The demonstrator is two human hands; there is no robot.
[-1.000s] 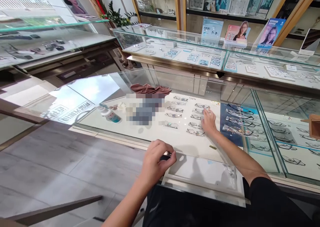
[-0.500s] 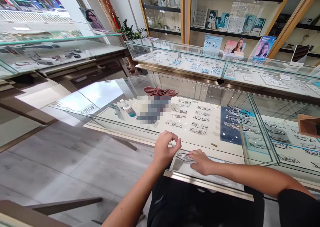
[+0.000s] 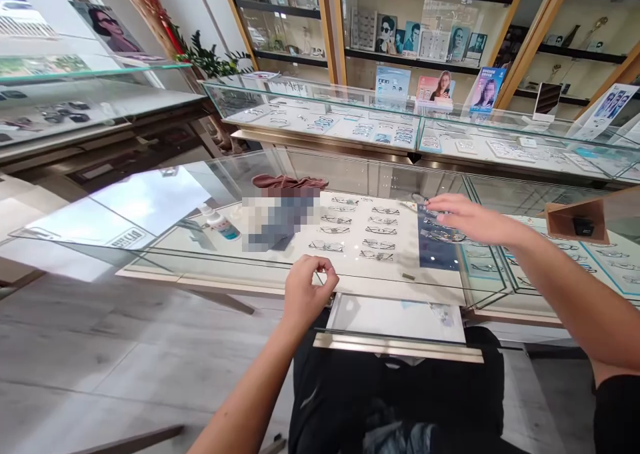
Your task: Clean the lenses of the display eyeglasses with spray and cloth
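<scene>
My left hand (image 3: 309, 286) is over the counter's front edge, thumb and forefinger curled together in a pinch; what is between them, if anything, is too small to make out. Farther right and higher, my right hand (image 3: 465, 217) is closed on a pair of eyeglasses (image 3: 416, 199), of which a thin rim shows past the fingertips. It is over a dark blue panel (image 3: 440, 257) with several glasses frames on it. Below my left hand, a shallow drawer (image 3: 370, 315) is pulled out towards my lap.
The glass display counter (image 3: 280, 287) holds rows of eyeglasses (image 3: 379, 244). At its left stand a white spray bottle (image 3: 223, 224) and a reddish-brown cloth (image 3: 287, 184). A wooden box (image 3: 575, 217) is at the right. More display cases (image 3: 320, 101) line the back.
My right hand has lifted out of the drawer with the eyeglasses and moved up and right across the counter. My left hand keeps its pinch. The view has turned to the right.
</scene>
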